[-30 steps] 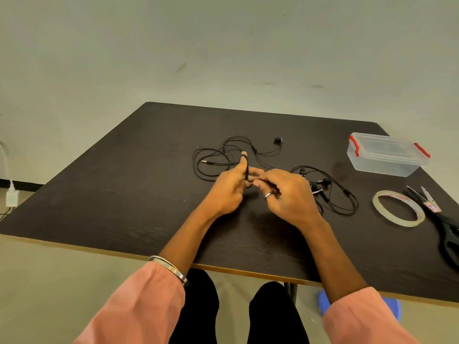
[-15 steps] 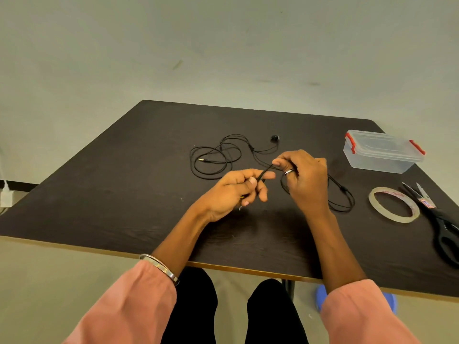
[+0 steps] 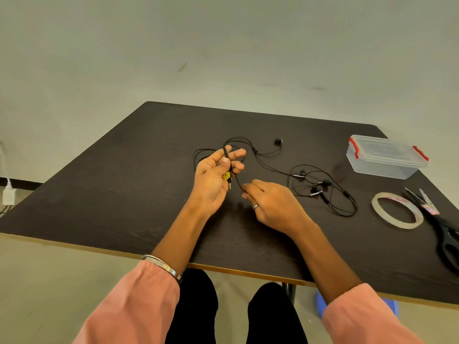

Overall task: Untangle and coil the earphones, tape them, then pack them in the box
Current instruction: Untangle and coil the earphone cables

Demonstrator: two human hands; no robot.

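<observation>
Black earphones (image 3: 320, 187) lie tangled on the dark table (image 3: 124, 194), their cords looping from behind my left hand across to the right. My left hand (image 3: 213, 177) is raised palm-up, thumb and fingers pinching the cord near the jack plug, which hangs below a yellow tag. My right hand (image 3: 270, 202) rests lower, its fingertips pinching the same cord a little further along. The clear plastic box (image 3: 385, 157) with red clips stands closed at the far right. The tape roll (image 3: 397, 213) lies flat nearer me on the right.
Black-handled scissors (image 3: 444, 232) lie at the right edge beside the tape. The table's front edge runs just above my knees. A white charger and cable sit on the floor at far left. A blue object shows under the table.
My left hand turned palm-up and lifted with the plug end. My right hand dropped from the cord bundle toward me, uncovering the earbuds on the right.
</observation>
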